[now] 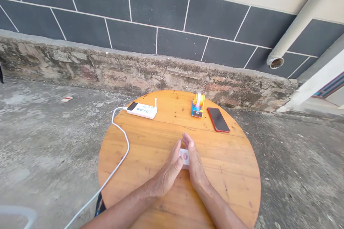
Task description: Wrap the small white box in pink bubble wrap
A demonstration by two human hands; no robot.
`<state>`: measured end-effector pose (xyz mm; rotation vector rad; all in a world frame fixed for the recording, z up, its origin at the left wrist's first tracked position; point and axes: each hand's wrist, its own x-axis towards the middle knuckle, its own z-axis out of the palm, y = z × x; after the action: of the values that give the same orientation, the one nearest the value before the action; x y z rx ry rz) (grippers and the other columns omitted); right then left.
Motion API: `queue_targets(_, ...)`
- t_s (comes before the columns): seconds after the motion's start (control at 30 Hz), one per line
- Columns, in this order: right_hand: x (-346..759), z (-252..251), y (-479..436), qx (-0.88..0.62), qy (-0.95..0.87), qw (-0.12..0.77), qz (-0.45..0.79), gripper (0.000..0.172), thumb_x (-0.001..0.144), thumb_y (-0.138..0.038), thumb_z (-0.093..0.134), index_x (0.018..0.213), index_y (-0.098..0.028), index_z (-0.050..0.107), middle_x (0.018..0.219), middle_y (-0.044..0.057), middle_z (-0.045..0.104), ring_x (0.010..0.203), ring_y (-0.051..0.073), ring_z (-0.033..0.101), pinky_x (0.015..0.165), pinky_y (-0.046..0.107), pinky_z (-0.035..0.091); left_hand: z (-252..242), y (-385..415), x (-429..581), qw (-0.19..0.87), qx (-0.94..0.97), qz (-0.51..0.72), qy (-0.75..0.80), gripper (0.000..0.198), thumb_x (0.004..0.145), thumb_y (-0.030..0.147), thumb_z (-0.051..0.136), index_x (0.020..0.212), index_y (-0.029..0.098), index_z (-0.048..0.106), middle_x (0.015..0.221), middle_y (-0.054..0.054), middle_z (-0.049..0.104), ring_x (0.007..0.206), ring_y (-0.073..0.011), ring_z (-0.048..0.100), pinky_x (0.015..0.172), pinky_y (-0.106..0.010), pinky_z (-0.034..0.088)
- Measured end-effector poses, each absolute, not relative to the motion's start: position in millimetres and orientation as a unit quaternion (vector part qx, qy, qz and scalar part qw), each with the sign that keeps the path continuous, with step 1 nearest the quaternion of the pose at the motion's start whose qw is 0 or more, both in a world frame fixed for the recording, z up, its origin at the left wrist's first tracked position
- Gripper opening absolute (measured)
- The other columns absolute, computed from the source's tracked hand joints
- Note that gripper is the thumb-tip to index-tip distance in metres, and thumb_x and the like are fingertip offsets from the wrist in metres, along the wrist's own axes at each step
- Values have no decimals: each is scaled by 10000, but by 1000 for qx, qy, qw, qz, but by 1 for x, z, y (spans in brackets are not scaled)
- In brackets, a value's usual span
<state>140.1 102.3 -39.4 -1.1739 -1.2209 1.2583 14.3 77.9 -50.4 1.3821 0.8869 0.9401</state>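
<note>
Near the middle of the table lies a small white stack with a reddish print on top (184, 157), which looks like a deck of playing cards. My left hand (170, 168) presses along its left side, fingers stretched forward. Against its right side rests my right hand (195, 162), palm turned inward and fingers extended. The stack is squeezed between the two hands, and its sides are partly hidden by them.
A round wooden table (150, 139) bears a white power bank-like device (142, 110) with a white cable (127, 139) trailing left. Toward the back are a colourful tape dispenser (198, 105) and a red-edged phone (218, 119). Behind runs a stone ledge (134, 71) below a tiled wall.
</note>
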Motion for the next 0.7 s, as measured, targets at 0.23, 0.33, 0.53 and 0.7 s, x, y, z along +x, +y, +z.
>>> queue_targets(0.23, 150, -35, 107, -461, -474, 498, 561, 602, 895, -642, 320, 1362, -276, 422, 1474, 21, 359, 1366, 231, 298, 1133, 462, 238, -41, 80, 16, 597, 573, 409, 383, 728, 921, 449, 419, 1486, 242, 8, 1567, -22, 18, 1433, -265, 29, 1173, -483, 105)
queue_targets(0.33, 158, -37, 110, -459, -458, 530, 547, 609, 893, -641, 321, 1351, -259, 441, 1455, 41, 392, 1356, 244, 320, 1127, 476, 240, -44, 82, 12, 583, 564, 430, 397, 892, 807, 243, 583, 1483, 229, 2, 1568, -50, 57, 1432, -279, 40, 1165, -511, 114)
queue_targets(0.53, 158, -40, 109, -455, -441, 538, 556, 639, 882, -656, 329, 1344, -232, 459, 1446, 61, 404, 1333, 253, 365, 1117, 464, 271, -55, 84, 8, 536, 578, 451, 418, 888, 698, 36, 500, 1472, 199, 97, 1558, -87, 122, 1422, -248, 158, 1171, -467, 155)
queue_targets(0.7, 150, -39, 105, -448, -454, 525, 564, 639, 866, -667, 363, 1321, -234, 481, 1422, 66, 440, 1318, 249, 388, 1097, 449, 313, -53, 82, 14, 511, 612, 439, 414, 848, 722, 17, 458, 1469, 207, 106, 1495, -96, 306, 1359, -215, 327, 1146, -432, 258)
